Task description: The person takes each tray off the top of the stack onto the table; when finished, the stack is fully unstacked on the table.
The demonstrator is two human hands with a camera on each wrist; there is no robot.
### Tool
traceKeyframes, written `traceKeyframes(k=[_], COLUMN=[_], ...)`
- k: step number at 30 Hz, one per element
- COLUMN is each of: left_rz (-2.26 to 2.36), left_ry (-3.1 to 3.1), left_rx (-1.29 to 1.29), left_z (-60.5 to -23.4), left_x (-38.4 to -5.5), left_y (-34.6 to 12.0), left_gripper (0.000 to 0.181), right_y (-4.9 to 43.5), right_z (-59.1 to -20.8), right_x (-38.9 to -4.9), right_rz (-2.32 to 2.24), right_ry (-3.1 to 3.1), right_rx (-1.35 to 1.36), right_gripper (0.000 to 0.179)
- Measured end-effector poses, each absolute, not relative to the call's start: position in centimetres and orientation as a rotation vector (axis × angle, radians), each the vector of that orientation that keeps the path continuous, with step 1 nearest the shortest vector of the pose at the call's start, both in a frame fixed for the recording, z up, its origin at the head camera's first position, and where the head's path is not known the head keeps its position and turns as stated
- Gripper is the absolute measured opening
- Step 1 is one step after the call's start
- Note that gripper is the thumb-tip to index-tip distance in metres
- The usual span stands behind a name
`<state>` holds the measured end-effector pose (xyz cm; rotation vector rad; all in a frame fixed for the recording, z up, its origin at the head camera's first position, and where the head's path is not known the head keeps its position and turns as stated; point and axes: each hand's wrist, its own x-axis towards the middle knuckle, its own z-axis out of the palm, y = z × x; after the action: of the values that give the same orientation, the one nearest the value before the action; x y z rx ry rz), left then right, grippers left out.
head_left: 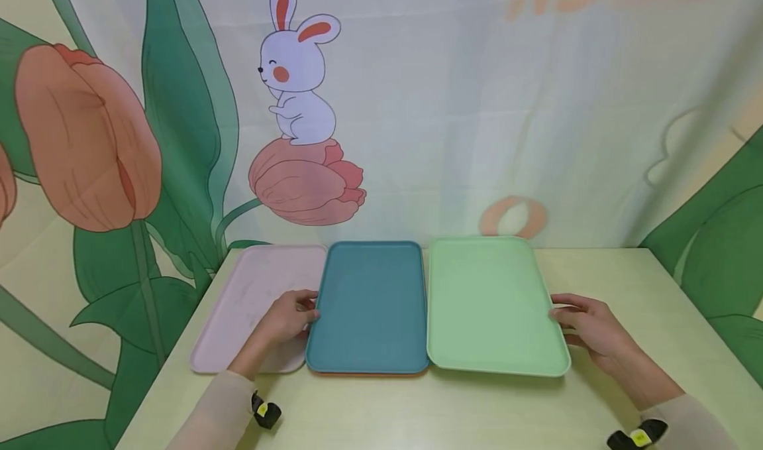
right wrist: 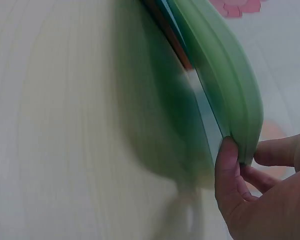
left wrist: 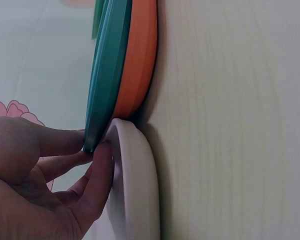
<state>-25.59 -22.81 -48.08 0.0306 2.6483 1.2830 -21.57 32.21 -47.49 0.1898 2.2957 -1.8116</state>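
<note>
A light green tray [head_left: 489, 304] is held at its right edge by my right hand [head_left: 587, 327], thumb on top and fingers beneath. In the right wrist view the green tray [right wrist: 235, 85] is raised on that side, with a shadow under it. My left hand [head_left: 289, 317] pinches the left rim of a teal tray [head_left: 369, 304]. The teal tray lies over an orange tray [left wrist: 137, 60], of which only the edge shows. Under my left hand is a pale pink tray [head_left: 262, 291], its rim right by the fingers in the left wrist view.
All the trays are on a pale wood-grain table [head_left: 369, 413], side by side along its back. Behind them hangs a curtain [head_left: 435, 118] printed with a rabbit and tulips. Each wrist wears a small black camera.
</note>
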Motion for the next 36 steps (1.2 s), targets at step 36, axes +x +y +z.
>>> traceKeyframes(k=[36], left_rz=[1.272], left_ry=[2.672], left_rx=[0.017], left_z=[-47.9], left_x=[-25.6], left_y=[-22.5], left_gripper=[0.045], right_y=[31.9], right_z=[-48.2], right_x=[-23.5], right_rz=[-1.071], right_ry=[2.820], right_rx=[-0.062], right_gripper=[0.051])
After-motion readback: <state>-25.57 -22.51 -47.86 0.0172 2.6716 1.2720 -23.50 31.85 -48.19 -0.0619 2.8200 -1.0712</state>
